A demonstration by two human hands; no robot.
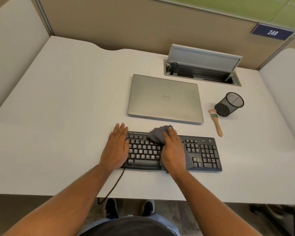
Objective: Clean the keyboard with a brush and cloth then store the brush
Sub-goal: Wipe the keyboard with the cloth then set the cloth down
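Head view: the right hand (173,149) presses a grey cloth (160,133) flat-fingered on the keyboard (202,150); the left hand (117,147) lies flat steadying its left end. The brush (217,122) lies far right beside the mesh cup (229,104). Loose cloth could snag keycaps.

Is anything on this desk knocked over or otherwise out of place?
Yes: the mesh pen cup lies tipped on its side right of the laptop, empty as far as I can see. The brush lies loose on the desk beside it. The lid of the cable hatch stands open.
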